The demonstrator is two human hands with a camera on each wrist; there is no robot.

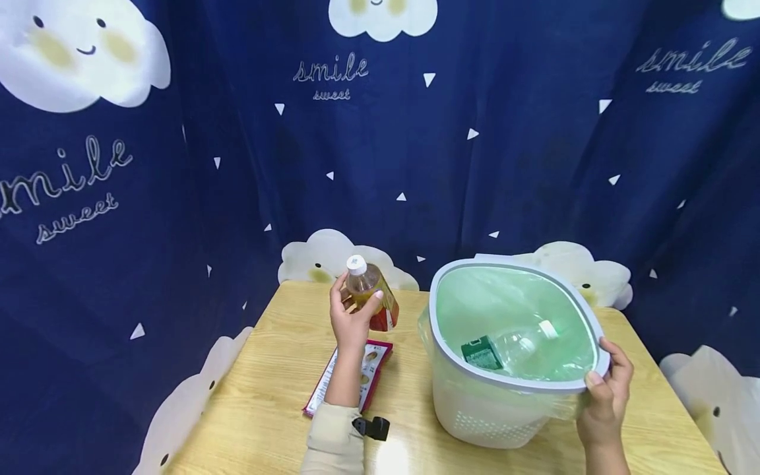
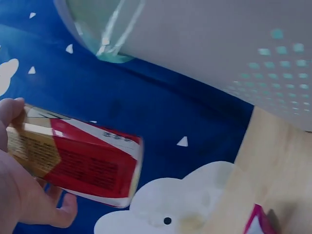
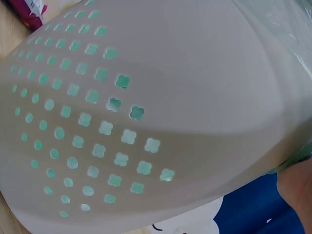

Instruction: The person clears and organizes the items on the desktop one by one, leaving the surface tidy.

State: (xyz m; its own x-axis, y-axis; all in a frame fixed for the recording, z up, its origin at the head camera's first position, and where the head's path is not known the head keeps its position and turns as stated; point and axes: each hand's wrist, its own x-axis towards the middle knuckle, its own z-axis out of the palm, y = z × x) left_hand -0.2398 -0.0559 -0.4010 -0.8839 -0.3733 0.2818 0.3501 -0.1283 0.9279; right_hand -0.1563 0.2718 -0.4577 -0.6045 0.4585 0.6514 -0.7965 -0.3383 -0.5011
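In the head view my left hand (image 1: 351,321) grips a plastic bottle (image 1: 362,285) with a white cap and a red and yellow label, held above the table. The left wrist view shows the bottle's red label (image 2: 92,158) up close. At the right, my right hand (image 1: 607,394) holds the grey rim of a trash bin (image 1: 475,396), thumb outside and fingers over the edge. The bin tilts toward me. A green liner bag (image 1: 469,290) covers its inside, and a clear bottle (image 1: 516,346) with a green label lies in it.
A flat package (image 1: 371,382) with a magenta edge lies on the wooden table (image 1: 255,396), partly behind my left forearm. Past the table's far edge hangs a dark blue curtain (image 1: 368,152) with clouds and triangles. The bin's perforated wall (image 3: 204,73) fills most of the right wrist view.
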